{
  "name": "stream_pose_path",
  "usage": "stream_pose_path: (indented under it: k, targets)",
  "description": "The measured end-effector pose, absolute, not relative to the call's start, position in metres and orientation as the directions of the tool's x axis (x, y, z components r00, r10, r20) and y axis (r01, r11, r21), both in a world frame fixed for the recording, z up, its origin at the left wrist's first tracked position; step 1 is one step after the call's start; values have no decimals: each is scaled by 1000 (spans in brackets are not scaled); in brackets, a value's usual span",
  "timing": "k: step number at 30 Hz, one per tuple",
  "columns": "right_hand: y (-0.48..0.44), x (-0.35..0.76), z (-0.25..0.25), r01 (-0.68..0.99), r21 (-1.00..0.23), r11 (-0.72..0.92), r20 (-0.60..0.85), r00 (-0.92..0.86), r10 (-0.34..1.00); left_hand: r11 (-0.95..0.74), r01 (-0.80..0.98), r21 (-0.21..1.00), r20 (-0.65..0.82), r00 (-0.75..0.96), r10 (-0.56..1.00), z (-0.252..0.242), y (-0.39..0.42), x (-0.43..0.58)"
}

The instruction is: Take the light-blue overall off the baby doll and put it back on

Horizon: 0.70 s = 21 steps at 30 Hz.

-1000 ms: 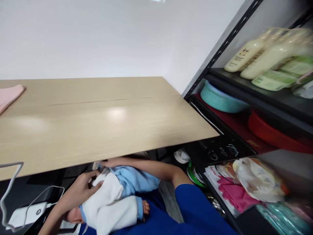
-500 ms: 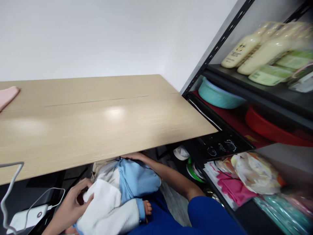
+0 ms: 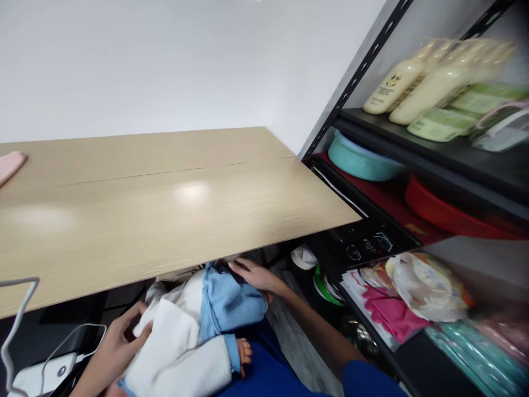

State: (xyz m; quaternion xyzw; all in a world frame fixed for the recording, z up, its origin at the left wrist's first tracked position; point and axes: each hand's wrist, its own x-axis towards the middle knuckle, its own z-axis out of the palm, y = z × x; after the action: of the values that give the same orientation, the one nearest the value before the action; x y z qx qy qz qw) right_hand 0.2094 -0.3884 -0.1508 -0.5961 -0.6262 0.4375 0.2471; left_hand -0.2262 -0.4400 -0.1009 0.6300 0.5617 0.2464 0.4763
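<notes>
A doll (image 3: 173,336) in a white fleecy top with light blue trim lies on my lap, partly under the table edge. Its small hand (image 3: 243,353) pokes out of a blue cuff. My left hand (image 3: 126,336) is closed on the white top at the doll's side, fingers and thumb pinching the fabric. Light blue pants (image 3: 231,303) cover the doll's lower part. On their far end rests my right hand (image 3: 254,273), its fingers stretched out beside a dark gap in the cloth; its thumb is mostly hidden.
A wooden table (image 3: 185,204) stretches in front of me, its edge above the doll. At right, a black shelf (image 3: 372,129) holds bottles (image 3: 397,82), a teal basin (image 3: 359,157) and a red basin (image 3: 446,212). A white power bank (image 3: 45,375) with a cable lies lower left.
My right hand has come back from under the table edge toward me and now shows on the blue pants. My left hand keeps hold of the white top. The view has shifted slightly.
</notes>
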Motion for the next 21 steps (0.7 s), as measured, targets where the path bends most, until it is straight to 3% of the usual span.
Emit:
stream_pose_path:
  k: [3, 6, 8, 14, 21]
  targets:
    - [-424, 227, -142, 623, -775, -107, -198, -79, 977, 117, 487, 866, -266, 250, 931, -100, -436, -223]
    - [-455, 238, -142, 777, -589, -220, -287, 53, 956, 155, 513, 844, -314, 240, 919, -96, -432, -219]
    - [-469, 237, -149, 808, -531, -256, -328, 83, 941, 176, 525, 833, -336, 227, 914, -94, -428, -217]
    - [-476, 213, -175, 669, -700, -251, -192, 162, 968, 193, 532, 825, -353, 215, 911, -89, -423, -213]
    - [-463, 210, -187, 505, -817, -280, -166, 259, 951, 129, 552, 824, -315, 257, 914, -94, -426, -215]
